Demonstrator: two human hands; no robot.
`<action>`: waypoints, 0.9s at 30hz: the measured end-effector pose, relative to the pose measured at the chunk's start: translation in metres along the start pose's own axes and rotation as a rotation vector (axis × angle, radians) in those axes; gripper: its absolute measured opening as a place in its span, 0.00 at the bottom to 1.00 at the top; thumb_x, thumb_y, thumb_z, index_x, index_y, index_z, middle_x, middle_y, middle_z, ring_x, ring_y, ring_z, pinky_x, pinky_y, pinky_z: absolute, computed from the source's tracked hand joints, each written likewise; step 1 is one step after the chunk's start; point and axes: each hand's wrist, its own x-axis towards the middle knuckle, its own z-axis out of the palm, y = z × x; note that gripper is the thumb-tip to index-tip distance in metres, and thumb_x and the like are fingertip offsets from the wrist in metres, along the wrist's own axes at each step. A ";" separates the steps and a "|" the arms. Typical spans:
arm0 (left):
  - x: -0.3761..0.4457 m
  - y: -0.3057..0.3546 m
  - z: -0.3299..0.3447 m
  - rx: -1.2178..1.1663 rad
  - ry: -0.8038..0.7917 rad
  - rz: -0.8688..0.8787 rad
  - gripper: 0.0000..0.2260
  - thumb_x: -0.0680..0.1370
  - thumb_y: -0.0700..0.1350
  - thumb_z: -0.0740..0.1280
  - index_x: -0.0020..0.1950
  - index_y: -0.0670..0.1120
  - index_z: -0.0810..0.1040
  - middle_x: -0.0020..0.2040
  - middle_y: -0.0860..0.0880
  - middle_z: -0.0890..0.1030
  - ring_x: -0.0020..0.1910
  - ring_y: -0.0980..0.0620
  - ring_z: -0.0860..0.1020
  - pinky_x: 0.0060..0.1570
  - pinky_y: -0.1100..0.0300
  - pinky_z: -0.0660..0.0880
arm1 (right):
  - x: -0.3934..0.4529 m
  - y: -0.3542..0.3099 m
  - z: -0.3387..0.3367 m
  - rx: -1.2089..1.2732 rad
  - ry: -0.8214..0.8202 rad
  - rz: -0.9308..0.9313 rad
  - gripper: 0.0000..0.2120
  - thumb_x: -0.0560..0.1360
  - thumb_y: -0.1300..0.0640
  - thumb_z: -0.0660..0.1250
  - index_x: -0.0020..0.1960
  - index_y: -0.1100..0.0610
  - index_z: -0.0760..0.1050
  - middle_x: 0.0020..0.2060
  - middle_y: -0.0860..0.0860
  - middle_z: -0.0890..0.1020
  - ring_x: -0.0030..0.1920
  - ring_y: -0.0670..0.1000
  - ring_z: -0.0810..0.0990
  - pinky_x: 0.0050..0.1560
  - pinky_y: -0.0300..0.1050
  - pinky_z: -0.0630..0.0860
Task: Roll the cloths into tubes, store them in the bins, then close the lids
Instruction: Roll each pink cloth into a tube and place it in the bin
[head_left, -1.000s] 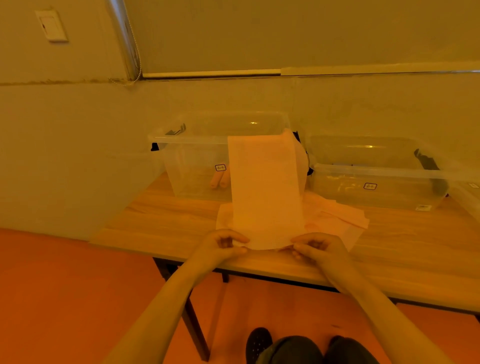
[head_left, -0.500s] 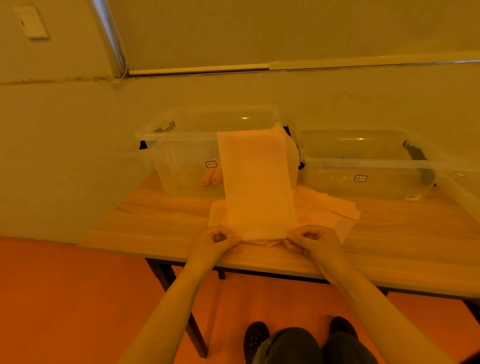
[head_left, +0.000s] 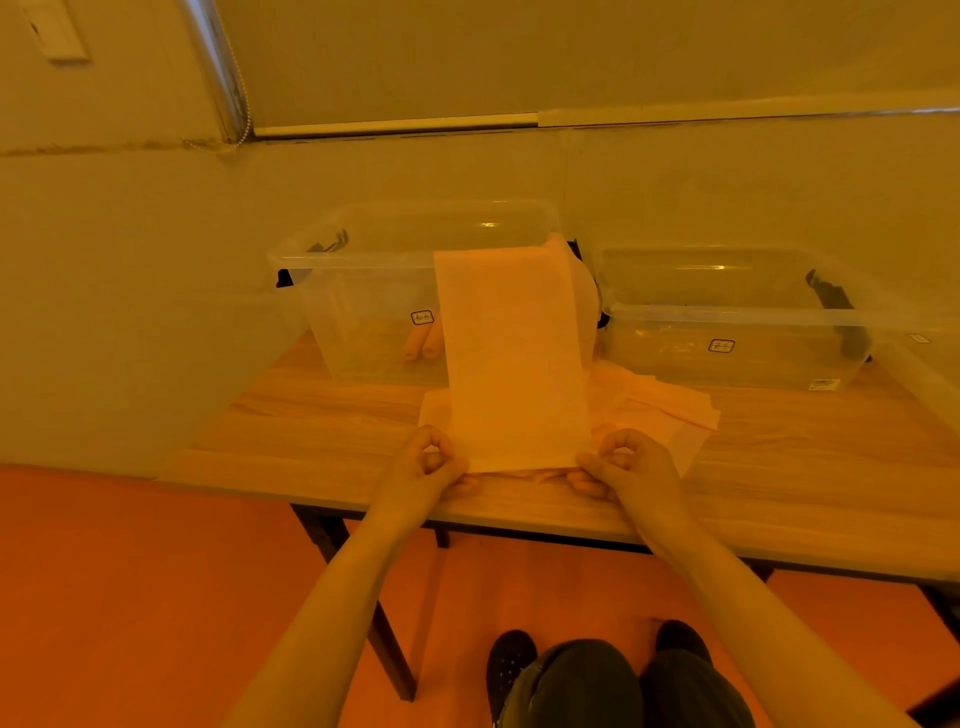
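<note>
near: our left hand (head_left: 423, 462) and right hand (head_left: 626, 465) each pinch a near corner of the cloth (head_left: 511, 358) at the surface (head_left: 311, 441) edge | mid: its long axis runs straight away from both grips | far: top edge draped on the left bin (head_left: 363, 291), rolled tubes (head_left: 423, 340) inside; right bin (head_left: 727, 317) beside

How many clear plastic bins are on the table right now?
2. The left bin stands at the table's back left, partly behind the draped cloth. The right bin stands at the back right. A further clear edge at the far right may be another, cut off.
</note>
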 end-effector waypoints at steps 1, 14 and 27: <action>-0.001 0.001 0.000 -0.001 -0.019 0.010 0.11 0.77 0.41 0.69 0.38 0.53 0.74 0.43 0.44 0.84 0.44 0.46 0.83 0.56 0.42 0.76 | 0.000 0.000 -0.001 -0.001 -0.017 -0.005 0.07 0.73 0.70 0.69 0.46 0.63 0.72 0.37 0.59 0.85 0.38 0.56 0.85 0.39 0.43 0.83; -0.003 -0.002 -0.002 -0.011 -0.028 -0.021 0.14 0.78 0.35 0.65 0.45 0.54 0.84 0.45 0.51 0.85 0.50 0.49 0.81 0.56 0.55 0.76 | 0.000 0.005 -0.009 -0.091 -0.097 -0.045 0.07 0.74 0.66 0.69 0.52 0.62 0.80 0.43 0.58 0.85 0.43 0.54 0.85 0.46 0.42 0.82; -0.005 -0.002 0.003 -0.076 -0.008 0.013 0.05 0.77 0.40 0.67 0.50 0.46 0.83 0.45 0.47 0.85 0.49 0.47 0.83 0.54 0.57 0.78 | 0.004 0.010 -0.011 -0.023 -0.104 -0.080 0.04 0.74 0.64 0.69 0.46 0.61 0.83 0.44 0.59 0.85 0.49 0.59 0.84 0.53 0.49 0.80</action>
